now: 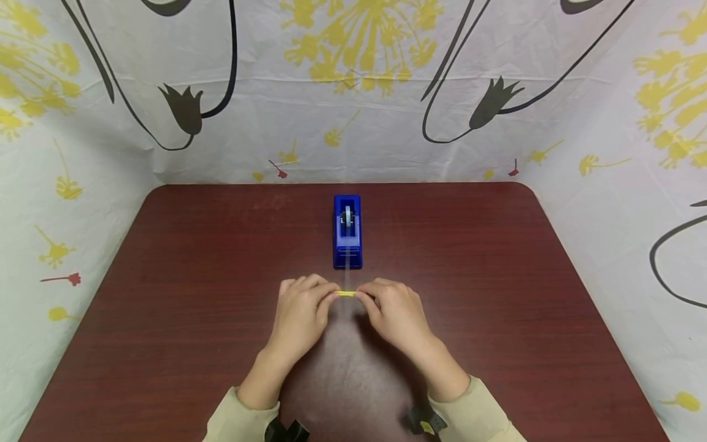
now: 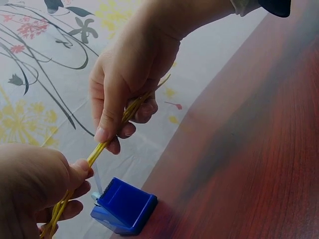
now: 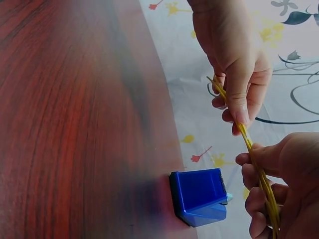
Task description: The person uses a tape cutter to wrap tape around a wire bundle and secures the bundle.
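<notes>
A thin bundle of yellow strands [image 1: 346, 293] is held level between both hands. My left hand [image 1: 300, 313] pinches its left part between thumb and fingers, and my right hand [image 1: 399, 313] pinches the right part, leaving a short stretch bare. Strand ends poke out past the fingers, as the right wrist view of the bundle [image 3: 265, 184] shows. Just beyond the hands stands a blue tape dispenser [image 1: 348, 240]. From its front edge a strip of clear tape [image 1: 347, 279] runs toward the bare stretch; whether it sticks there I cannot tell.
Under everything lies a dark red-brown wooden table [image 1: 193, 258] with rounded far corners. Behind it and at both sides hangs a white cloth [image 1: 386, 141] printed with flowers. Black devices [image 1: 286, 431] are strapped at the wrists, by the pale sleeves.
</notes>
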### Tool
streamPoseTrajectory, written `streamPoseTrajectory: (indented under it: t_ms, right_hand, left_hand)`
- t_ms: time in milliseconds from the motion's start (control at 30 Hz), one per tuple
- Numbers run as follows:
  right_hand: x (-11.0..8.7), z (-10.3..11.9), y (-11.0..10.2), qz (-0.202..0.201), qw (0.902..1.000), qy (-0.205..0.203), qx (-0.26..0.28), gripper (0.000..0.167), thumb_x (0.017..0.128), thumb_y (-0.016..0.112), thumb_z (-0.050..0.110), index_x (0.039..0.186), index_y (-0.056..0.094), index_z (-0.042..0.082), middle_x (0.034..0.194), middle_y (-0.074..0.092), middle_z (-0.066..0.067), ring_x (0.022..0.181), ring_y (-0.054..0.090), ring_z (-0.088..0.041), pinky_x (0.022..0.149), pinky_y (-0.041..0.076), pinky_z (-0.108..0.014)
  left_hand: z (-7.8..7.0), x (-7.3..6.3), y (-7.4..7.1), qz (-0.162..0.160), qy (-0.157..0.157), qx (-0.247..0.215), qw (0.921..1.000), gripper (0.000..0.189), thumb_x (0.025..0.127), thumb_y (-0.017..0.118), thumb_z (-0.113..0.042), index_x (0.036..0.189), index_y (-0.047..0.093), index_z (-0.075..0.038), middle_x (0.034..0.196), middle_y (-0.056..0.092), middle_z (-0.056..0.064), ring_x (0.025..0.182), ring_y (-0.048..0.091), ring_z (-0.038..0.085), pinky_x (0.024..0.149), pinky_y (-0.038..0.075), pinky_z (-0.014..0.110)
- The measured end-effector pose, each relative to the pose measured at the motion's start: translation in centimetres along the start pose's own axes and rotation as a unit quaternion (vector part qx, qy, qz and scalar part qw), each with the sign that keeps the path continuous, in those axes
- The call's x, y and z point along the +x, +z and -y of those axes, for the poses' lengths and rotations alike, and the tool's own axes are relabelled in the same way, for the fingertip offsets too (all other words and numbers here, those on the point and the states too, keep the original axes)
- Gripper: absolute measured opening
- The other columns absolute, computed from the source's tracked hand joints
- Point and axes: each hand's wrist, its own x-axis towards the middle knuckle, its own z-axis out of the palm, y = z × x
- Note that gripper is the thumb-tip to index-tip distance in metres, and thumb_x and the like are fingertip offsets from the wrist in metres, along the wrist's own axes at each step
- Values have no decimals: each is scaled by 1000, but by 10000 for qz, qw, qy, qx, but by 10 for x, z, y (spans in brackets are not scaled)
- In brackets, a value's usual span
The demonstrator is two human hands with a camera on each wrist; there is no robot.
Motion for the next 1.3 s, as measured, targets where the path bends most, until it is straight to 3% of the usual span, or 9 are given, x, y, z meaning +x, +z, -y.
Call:
streamPoseTrajectory:
  t_ms: [733,900,1067,1300]
  right_hand:
    - [-4,-4,1,-223,9990,-397,29,4,88,80,19,91,82,17,76,67,10,59,55,-6,53,45,-28]
    - [-4,-5,2,-305,9980,-539,87,4,87,81,18,90,82,15,79,70,9,61,58,-6,55,47,-28]
    - [-5,-6,3,-425,9960,-767,195,4,87,81,16,90,81,14,81,70,8,63,59,-7,55,48,-29]
    - [-5,-7,4,-640,9925,-997,309,4,86,82,14,89,81,13,82,70,7,63,60,-6,54,49,-29]
  left_hand:
    - [5,-3,1,-218,280,-309,9989,12,80,87,-11,91,82,-10,85,70,-3,73,65,15,81,46,40]
    - [4,-3,0,-224,218,-418,9986,14,78,88,-10,90,83,-12,84,70,-6,72,62,14,71,47,35]
    - [2,-3,-1,-168,56,-485,9987,6,83,84,-15,89,81,-14,85,69,-7,73,62,13,65,46,32]
    - [1,-3,-2,-164,-100,-481,9987,8,93,74,-16,94,79,-9,87,71,-3,76,64,14,70,51,35]
